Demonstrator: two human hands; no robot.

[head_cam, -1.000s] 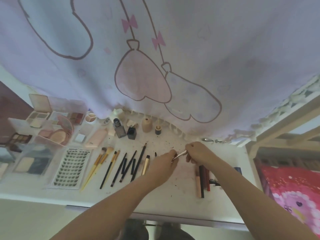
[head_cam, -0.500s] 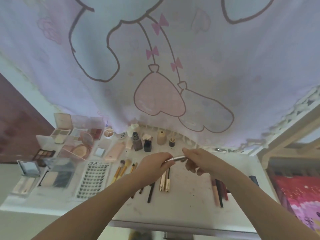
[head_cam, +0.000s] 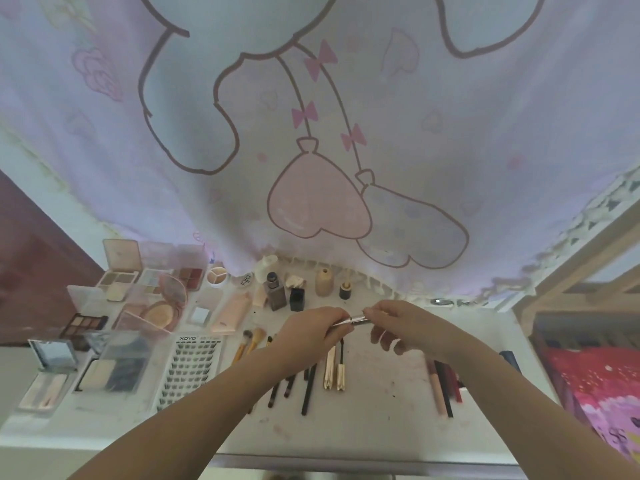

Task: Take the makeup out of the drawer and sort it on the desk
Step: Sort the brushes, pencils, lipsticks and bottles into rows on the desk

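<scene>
Both hands hold one slim silver makeup pen [head_cam: 353,320] level above the white desk [head_cam: 381,420]. My left hand [head_cam: 311,332] grips its left end and my right hand [head_cam: 398,322] pinches its right end. Under my left hand lies a row of brushes [head_cam: 251,342] and dark pencils [head_cam: 306,388], partly hidden, with two gold-capped sticks [head_cam: 334,370] beside them. Several lip pencils [head_cam: 443,388] lie under my right forearm. Open palettes [head_cam: 117,277], a round compact [head_cam: 162,311] and a lash tray [head_cam: 192,368] fill the left side. Small bottles [head_cam: 275,292] stand at the back.
A pale curtain with a cartoon print [head_cam: 318,150] hangs down to the desk's back edge. A wooden bed frame [head_cam: 581,258] and pink bedding [head_cam: 602,393] lie to the right. A dark red-brown surface [head_cam: 31,258] is at the left. The desk's front edge [head_cam: 346,462] is near me.
The view has tilted upward and the hands have risen with the silver pen, which now lies level between them. Two gold-capped sticks now show below the hands.
</scene>
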